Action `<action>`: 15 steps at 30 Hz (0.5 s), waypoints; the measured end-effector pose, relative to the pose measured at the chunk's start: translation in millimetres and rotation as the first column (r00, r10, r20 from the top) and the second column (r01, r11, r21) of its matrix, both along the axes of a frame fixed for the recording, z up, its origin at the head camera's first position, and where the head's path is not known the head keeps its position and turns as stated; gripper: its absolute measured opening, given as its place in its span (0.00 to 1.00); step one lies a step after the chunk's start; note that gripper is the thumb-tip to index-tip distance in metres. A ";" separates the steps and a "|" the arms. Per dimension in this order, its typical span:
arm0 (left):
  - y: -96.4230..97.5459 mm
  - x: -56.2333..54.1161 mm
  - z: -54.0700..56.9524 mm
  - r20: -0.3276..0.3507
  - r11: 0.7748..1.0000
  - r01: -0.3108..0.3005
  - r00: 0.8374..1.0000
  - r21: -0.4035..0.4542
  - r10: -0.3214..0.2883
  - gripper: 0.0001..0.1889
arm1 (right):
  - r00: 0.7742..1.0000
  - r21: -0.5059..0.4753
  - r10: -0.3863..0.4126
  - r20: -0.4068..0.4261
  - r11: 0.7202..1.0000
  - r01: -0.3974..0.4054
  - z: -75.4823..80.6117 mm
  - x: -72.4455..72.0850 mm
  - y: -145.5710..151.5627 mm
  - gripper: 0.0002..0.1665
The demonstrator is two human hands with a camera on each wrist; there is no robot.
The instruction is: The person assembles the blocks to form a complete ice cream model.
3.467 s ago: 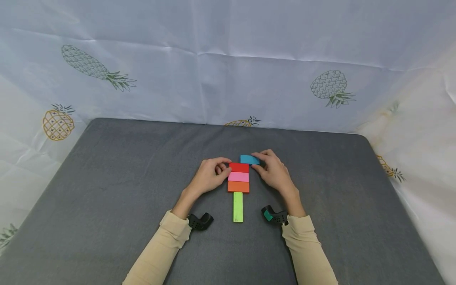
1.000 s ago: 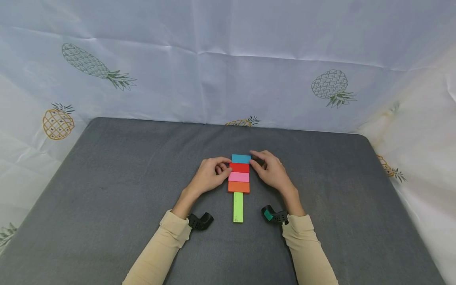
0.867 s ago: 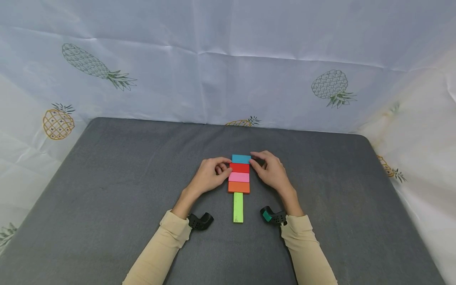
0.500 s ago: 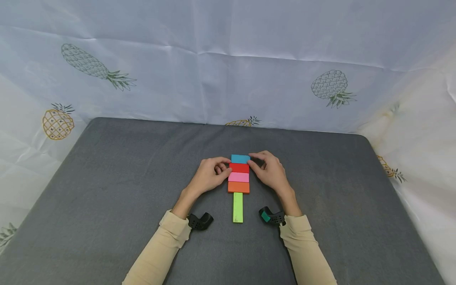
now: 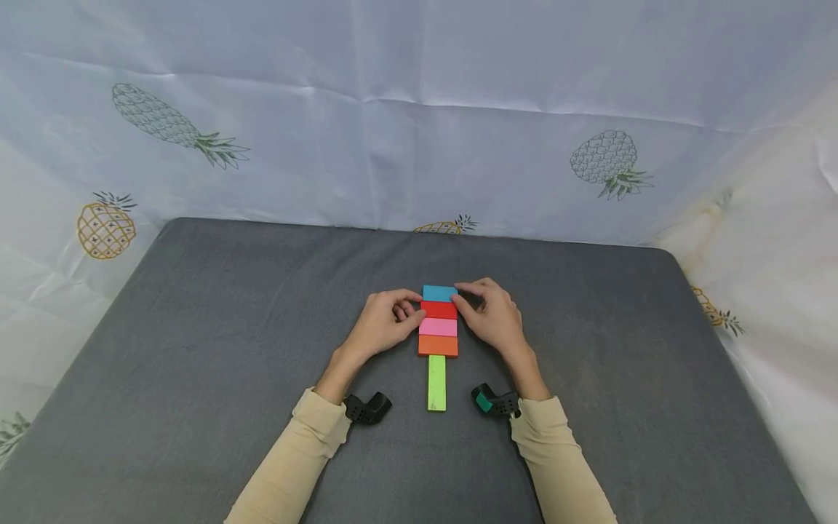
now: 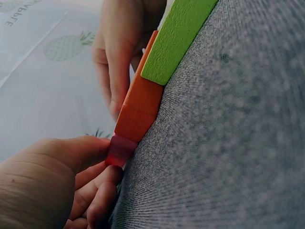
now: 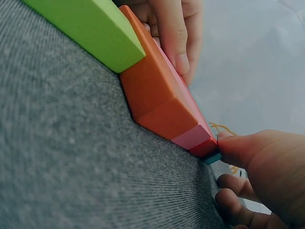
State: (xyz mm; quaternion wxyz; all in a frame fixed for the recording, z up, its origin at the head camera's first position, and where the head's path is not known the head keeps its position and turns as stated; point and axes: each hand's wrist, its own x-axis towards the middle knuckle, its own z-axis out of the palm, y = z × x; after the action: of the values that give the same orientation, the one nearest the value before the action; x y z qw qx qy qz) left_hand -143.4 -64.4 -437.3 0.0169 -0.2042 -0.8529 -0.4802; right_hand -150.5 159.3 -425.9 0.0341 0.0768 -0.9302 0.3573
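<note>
Flat coloured wooden blocks lie joined in a column on the grey table. A lime green block point(image 5: 436, 383) lies lengthwise nearest. Crosswise beyond it lie an orange block point(image 5: 438, 346), a pink block point(image 5: 438, 327), a red block point(image 5: 439, 310) and a blue block point(image 5: 439, 293) at the far end. The thumb and index finger of my left hand point(image 5: 388, 320) pinch the left end of the red block. My right hand point(image 5: 492, 314) pinches the blue block's right end, slightly covering its corner. Both wrist views show the orange block point(image 6: 139, 106) meeting the green block point(image 7: 97, 31).
The dark grey cloth-covered table point(image 5: 229, 364) spreads around the column. A pale curtain point(image 5: 419, 145) with pineapple prints hangs behind its far edge. Black wrist devices point(image 5: 369, 409) sit on the inner side of each forearm, close to the green block.
The blue block has slid left with my right hand, from offset to the right to roughly in line above the red block. My left hand has stayed in place.
</note>
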 end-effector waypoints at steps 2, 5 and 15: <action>-0.2 0.1 -0.6 -0.001 1.000 -0.001 1.000 -0.003 0.001 0.12 | 1.000 -0.001 0.001 -0.004 1.000 -0.001 -0.5 0.2 -0.1 0.21; -0.3 0.0 -1.3 0.003 1.000 -0.004 1.000 -0.003 0.004 0.12 | 1.000 0.000 0.006 -0.011 1.000 -0.006 -1.6 0.0 0.4 0.21; -0.8 -0.2 -1.9 -0.004 1.000 -0.010 1.000 0.004 0.010 0.12 | 0.999 0.008 0.026 -0.023 1.000 -0.026 -0.3 0.4 0.9 0.22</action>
State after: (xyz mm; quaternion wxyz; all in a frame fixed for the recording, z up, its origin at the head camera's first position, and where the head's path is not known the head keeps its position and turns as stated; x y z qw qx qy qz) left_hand -143.6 -65.2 -439.2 0.0214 -0.2008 -0.8530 -0.4813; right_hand -150.1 160.1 -426.2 0.0399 0.0930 -0.9300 0.3534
